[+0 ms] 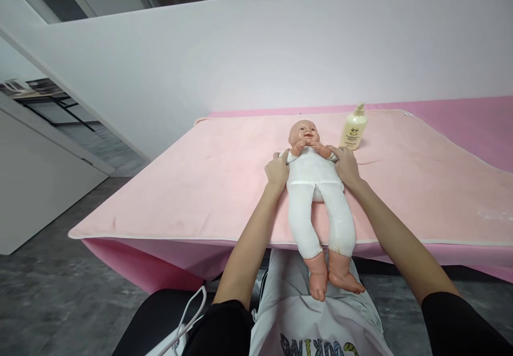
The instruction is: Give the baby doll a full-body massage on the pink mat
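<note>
A baby doll in white cloth lies on its back on the pink blanket, head toward the wall. Its bare plastic feet hang past the table's front edge, over my lap. My left hand is closed on the doll's upper arm at the left of the picture, fingers curled around the white sleeve. On the other side my right hand grips the opposite upper arm in the same way. The doll's two forearms are bent up under its chin. Some of my fingertips are hidden behind the sleeves.
A pale yellow pump bottle stands just beyond my right hand. Darker pink cloth shows under the blanket. A white wall rises behind the table. A white cable lies by my left elbow, over a black chair.
</note>
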The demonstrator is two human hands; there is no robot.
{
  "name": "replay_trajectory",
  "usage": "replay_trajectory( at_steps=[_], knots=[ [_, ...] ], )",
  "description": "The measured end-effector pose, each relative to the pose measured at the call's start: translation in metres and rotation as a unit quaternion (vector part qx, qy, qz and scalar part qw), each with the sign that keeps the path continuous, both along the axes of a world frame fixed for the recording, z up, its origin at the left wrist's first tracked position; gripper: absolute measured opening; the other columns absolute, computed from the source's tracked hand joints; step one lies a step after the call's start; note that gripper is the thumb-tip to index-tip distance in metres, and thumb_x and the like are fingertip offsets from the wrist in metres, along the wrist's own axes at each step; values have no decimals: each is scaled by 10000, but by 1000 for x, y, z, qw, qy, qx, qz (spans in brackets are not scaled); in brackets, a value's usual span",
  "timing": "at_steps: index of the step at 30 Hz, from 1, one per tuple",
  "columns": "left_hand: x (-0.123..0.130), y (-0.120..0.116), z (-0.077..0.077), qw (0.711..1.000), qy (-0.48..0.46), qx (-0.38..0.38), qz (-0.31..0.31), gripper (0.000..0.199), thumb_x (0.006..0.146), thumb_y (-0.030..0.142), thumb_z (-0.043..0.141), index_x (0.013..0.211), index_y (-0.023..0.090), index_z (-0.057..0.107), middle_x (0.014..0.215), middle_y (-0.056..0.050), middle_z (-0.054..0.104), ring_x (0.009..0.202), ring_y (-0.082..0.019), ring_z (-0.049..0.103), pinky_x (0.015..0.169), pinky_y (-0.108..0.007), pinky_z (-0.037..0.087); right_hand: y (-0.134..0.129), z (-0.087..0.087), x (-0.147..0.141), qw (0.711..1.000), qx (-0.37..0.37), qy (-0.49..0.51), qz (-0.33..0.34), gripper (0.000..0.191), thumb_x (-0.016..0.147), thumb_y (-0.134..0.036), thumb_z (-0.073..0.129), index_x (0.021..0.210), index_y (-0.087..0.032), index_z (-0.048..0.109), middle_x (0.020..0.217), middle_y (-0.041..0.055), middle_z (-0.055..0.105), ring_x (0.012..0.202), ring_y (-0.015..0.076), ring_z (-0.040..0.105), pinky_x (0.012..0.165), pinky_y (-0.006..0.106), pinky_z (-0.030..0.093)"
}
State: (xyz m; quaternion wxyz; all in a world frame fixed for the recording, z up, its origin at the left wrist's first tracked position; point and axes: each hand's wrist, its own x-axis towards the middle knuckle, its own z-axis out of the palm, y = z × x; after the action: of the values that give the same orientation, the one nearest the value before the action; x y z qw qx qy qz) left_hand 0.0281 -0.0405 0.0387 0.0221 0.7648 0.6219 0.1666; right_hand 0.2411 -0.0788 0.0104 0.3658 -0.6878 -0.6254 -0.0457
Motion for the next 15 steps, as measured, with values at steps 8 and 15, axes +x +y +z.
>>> replay_trajectory(
  at_steps=[8, 15],
  knots=[
    [1, 0, 2, 1000, 14, 2, -23, 485, 903, 196, 345, 1338, 381, 457, 1237, -77, 539, 863, -217, 644, 734, -336, 484, -2, 3, -3, 1000, 8, -18, 8, 460, 786, -93, 385, 1124, -229, 666, 939, 107, 535, 906, 236, 473, 803, 344, 419],
    [-4, -2, -3, 999, -1, -1, -37, 527, 899, 194, 330, 1396, 366, 360, 1276, -78, 517, 894, -233, 640, 707, -341, 483, 0, -5, 0, 999, 32, 6, 22, 478, 760, -87, 379, 1125, -210, 661, 940, 111, 559, 929, 245, 500, 832, 376, 444]
  ],
)
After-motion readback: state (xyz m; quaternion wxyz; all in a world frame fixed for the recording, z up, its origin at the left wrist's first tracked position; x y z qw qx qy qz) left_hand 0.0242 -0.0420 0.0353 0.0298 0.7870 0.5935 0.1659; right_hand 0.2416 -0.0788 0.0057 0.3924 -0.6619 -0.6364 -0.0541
